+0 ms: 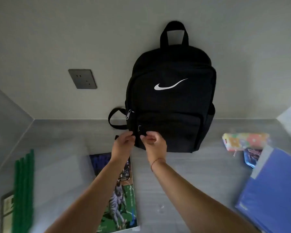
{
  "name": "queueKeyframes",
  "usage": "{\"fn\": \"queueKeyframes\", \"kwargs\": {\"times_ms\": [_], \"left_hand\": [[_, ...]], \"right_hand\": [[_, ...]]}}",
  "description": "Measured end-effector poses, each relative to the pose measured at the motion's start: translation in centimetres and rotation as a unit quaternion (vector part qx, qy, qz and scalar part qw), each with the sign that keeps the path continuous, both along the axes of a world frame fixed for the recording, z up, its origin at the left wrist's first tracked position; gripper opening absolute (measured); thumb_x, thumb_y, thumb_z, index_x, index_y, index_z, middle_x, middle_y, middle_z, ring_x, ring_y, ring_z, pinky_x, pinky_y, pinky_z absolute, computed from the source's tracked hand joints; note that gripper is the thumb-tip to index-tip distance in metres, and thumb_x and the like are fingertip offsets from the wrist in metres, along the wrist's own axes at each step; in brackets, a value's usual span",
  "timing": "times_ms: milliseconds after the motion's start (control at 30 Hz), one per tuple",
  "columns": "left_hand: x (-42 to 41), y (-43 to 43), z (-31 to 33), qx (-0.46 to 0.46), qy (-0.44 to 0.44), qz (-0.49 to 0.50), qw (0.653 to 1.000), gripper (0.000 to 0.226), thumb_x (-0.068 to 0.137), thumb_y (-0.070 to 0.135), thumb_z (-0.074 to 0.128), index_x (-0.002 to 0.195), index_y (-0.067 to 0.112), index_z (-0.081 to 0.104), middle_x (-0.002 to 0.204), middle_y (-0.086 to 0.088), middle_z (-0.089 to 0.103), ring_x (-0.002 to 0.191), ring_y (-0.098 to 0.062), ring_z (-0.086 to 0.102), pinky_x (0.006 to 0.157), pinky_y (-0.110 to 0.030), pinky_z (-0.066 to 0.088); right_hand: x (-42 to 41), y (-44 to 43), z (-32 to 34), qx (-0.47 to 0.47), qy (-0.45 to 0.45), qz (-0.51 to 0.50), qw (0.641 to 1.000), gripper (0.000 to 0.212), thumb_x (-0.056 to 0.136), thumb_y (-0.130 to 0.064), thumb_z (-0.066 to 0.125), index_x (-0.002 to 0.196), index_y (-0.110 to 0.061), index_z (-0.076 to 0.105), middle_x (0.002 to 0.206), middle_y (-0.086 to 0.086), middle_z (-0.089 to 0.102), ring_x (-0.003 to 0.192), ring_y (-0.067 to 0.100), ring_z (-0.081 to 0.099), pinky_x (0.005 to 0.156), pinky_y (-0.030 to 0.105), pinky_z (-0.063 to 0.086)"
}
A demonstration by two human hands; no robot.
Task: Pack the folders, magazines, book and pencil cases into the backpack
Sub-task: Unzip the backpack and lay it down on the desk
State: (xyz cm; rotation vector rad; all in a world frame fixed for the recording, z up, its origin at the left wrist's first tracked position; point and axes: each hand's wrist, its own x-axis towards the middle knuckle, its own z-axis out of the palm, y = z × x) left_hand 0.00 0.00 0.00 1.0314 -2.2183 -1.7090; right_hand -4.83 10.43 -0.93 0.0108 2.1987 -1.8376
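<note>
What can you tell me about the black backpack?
The backpack is black fabric by its look, with a white swoosh, a top loop handle, a front pocket and zippers that appear closed. It stands upright on the grey table against the wall. The left hand grips a lower corner; the right hand pinches the front pocket.
</note>
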Motion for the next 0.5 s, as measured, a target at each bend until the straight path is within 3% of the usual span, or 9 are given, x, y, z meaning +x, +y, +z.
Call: {"fn": "queueKeyframes", "kwargs": {"times_ms": [200,367,500], "left_hand": [[-2.0,-1.1,-0.7,0.045,0.019,0.04,0.998,0.028,0.093,0.013,0.05,0.12,0.018,0.058,0.103,0.002,0.067,0.098,-0.014,0.063,0.094,-0.034,0.05],[-2.9,-1.3,-0.8,0.052,0.049,0.038,0.997,0.028,0.095,0.014,0.05,0.121,0.015,0.059,0.105,-0.003,0.068,0.097,-0.015,0.064,0.085,-0.025,0.049],[-3.5,-1.3,-0.9,0.057,0.044,0.033,0.997,0.029,0.095,0.018,0.051,0.122,0.015,0.058,0.111,-0.006,0.066,0.099,-0.017,0.063,0.095,-0.035,0.05]], "right_hand": [[-2.1,-3.9,-1.4,0.094,-0.052,-0.025,0.994,0.035,0.078,-0.038,0.071,0.108,-0.02,0.065,0.099,-0.005,0.071,0.093,0.012,0.065,0.081,0.027,0.053],[-3.3,-6.0,-1.5,0.178,-0.017,-0.039,0.983,0.028,0.084,-0.048,0.058,0.086,-0.025,0.072,0.08,-0.007,0.073,0.075,0.013,0.066,0.062,0.024,0.049],[-3.7,-5.9,-1.9,0.205,0.024,-0.03,0.978,0.03,0.09,-0.04,0.051,0.077,-0.02,0.07,0.075,0.001,0.071,0.07,0.019,0.066,0.058,0.026,0.048]]}}
